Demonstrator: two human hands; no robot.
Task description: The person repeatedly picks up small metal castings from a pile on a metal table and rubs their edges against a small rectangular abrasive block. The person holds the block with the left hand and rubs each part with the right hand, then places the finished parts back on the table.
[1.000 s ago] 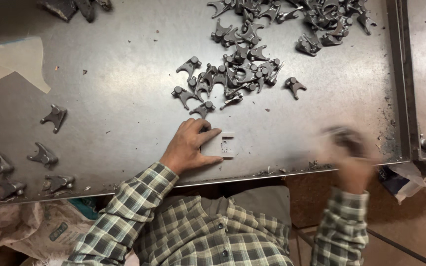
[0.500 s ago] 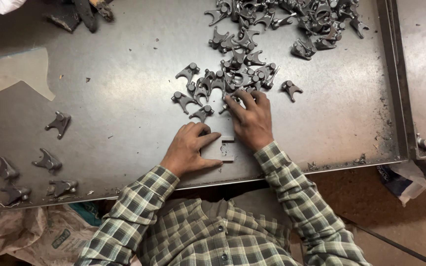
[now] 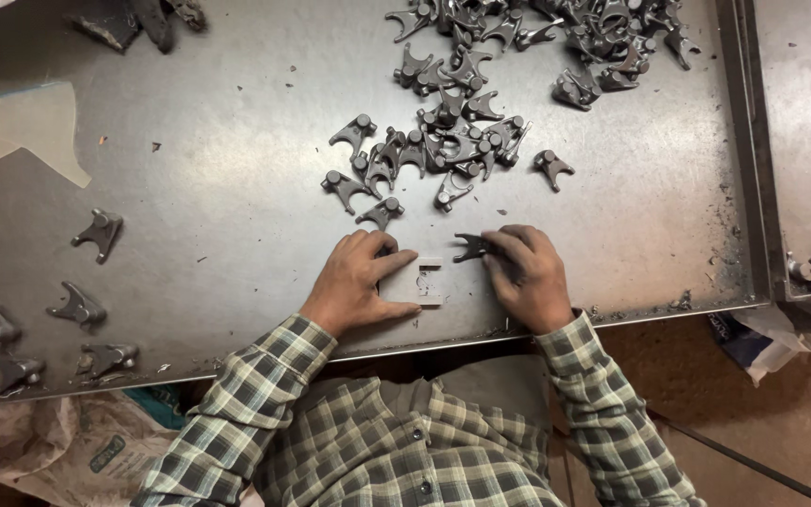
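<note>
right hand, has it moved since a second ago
Yes. The right hand came in from the table's near edge to the pale block, now holding a dark forked part beside it.
</note>
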